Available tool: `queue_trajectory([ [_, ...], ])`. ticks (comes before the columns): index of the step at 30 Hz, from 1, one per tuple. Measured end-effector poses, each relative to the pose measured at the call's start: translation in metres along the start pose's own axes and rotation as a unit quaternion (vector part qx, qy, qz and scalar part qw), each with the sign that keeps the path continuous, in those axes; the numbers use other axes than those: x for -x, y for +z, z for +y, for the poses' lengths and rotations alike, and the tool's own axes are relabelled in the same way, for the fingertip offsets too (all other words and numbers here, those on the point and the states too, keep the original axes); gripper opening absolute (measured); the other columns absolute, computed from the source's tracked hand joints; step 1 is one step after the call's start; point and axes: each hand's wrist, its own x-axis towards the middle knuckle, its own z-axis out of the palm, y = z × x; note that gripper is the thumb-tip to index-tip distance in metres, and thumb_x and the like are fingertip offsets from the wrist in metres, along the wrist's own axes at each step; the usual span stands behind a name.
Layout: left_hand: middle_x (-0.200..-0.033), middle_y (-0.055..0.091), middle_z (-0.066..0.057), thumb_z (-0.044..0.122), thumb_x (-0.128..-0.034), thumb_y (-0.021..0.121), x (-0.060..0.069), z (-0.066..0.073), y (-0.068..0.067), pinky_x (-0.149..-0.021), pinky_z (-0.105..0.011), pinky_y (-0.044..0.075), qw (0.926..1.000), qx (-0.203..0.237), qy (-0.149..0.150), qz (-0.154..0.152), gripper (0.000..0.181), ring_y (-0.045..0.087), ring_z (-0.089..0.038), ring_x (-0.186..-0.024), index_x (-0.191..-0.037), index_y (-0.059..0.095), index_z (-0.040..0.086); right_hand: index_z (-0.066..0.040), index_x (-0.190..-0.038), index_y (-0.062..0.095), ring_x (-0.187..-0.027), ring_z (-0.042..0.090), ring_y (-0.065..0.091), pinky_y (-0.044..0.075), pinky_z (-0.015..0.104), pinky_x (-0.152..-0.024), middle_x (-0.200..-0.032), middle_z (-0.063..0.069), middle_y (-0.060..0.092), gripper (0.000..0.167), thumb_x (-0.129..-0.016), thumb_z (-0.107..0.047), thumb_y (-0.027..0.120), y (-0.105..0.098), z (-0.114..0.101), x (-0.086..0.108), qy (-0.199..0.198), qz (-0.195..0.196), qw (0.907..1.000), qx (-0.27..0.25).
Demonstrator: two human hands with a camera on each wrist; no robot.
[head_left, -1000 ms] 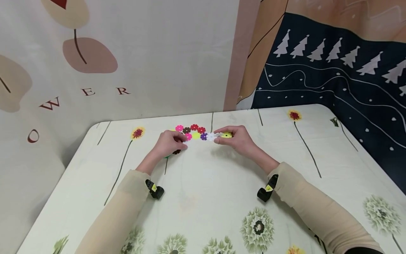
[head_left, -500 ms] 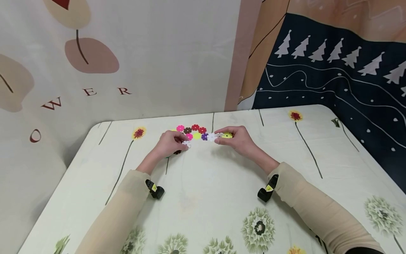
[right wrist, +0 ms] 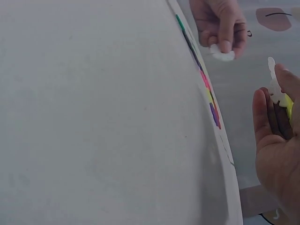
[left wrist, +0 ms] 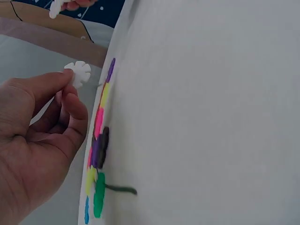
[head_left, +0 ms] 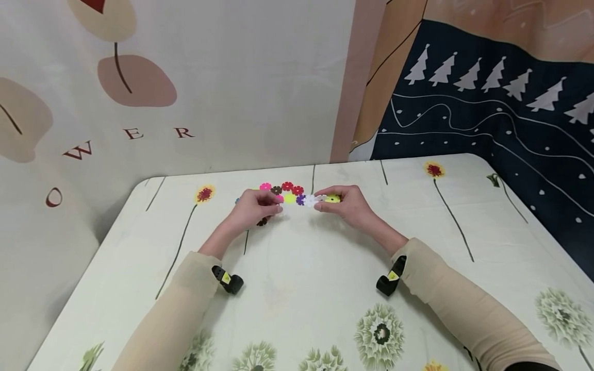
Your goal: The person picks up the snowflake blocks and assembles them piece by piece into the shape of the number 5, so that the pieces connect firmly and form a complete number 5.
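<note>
Between thumb and fingertips, my left hand (head_left: pixel 254 210) pinches a white flower-shaped plastic disc (left wrist: pixel 81 75); the head view mostly hides it. My right hand (head_left: pixel 349 206) grips a joined piece made of white discs (head_left: pixel 310 201) and a yellow disc (head_left: pixel 333 199). Both hands hold their pieces above the table and apart from each other. On the table behind and below them lie loose notched discs, among them a red disc (head_left: pixel 287 186), a pink disc (head_left: pixel 265 186), a yellow-green disc (head_left: pixel 290 198) and a purple disc (head_left: pixel 300 200).
A green disc (left wrist: pixel 99 194) and a dark disc (head_left: pixel 262 222) lie by the left hand. The table's cloth (head_left: pixel 297 268) has printed flowers. Behind its far edge hangs a pale printed curtain (head_left: pixel 241 93), with a dark tree-patterned cloth (head_left: pixel 445 118) at the right.
The left hand has shifted slightly right toward the right hand, and its white disc has turned so that less of it shows. The right hand has stayed nearly still.
</note>
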Motion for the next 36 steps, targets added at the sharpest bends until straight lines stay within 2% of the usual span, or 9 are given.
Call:
queue_trajectory([
  [7,-0.096,0.071,-0.011,0.016,-0.0951,0.076,0.002,0.014,0.005,-0.076,-0.038,0.059,0.9988,0.049,0.01,0.001,0.02,0.069,-0.027,-0.082,-0.111,0.072,0.005,-0.009,-0.118,0.078,-0.114,0.025,0.055,0.049,0.028,-0.077,-0.124,0.008,0.071,0.033,-0.088,-0.021,0.084,0.004,0.005,-0.002,-0.004,0.004,0.9999,0.009],
  [13,-0.096,0.071,-0.012,0.015,-0.0957,0.075,0.005,0.023,0.008,-0.076,-0.042,0.058,0.9982,0.057,0.019,-0.004,0.019,0.069,-0.027,-0.083,-0.111,0.072,0.005,-0.008,-0.117,0.078,-0.109,0.025,0.056,0.046,0.029,-0.075,-0.121,0.008,0.073,0.032,-0.087,-0.02,0.085,0.007,0.007,-0.001,-0.015,0.004,0.9999,0.007],
  [24,-0.096,0.072,-0.013,0.011,-0.0947,0.076,0.007,0.027,0.013,-0.083,-0.042,0.06,0.9962,0.078,0.037,-0.007,0.017,0.071,-0.027,-0.083,-0.109,0.072,0.003,-0.004,-0.118,0.077,-0.106,0.025,0.055,0.044,0.024,-0.066,-0.122,0.012,0.071,0.034,-0.088,-0.018,0.084,0.011,0.006,-0.001,-0.024,-0.006,0.9997,-0.007],
  [28,-0.096,0.072,-0.013,0.008,-0.0939,0.076,0.008,0.027,0.015,-0.084,-0.04,0.06,0.9957,0.082,0.043,0.002,0.016,0.072,-0.027,-0.082,-0.108,0.072,0.002,-0.004,-0.117,0.077,-0.106,0.025,0.055,0.043,0.025,-0.068,-0.122,0.012,0.072,0.034,-0.086,-0.017,0.085,0.012,0.003,0.0,-0.023,-0.006,0.9997,-0.009],
  [36,-0.095,0.072,-0.011,0.007,-0.0935,0.076,0.009,0.028,0.019,-0.082,-0.036,0.06,0.9952,0.077,0.056,0.025,0.013,0.07,-0.026,-0.081,-0.105,0.073,0.002,-0.004,-0.116,0.078,-0.114,0.027,0.056,0.046,0.031,-0.082,-0.124,0.012,0.071,0.035,-0.085,-0.017,0.086,0.012,0.001,-0.001,-0.024,-0.004,0.9997,0.004],
])
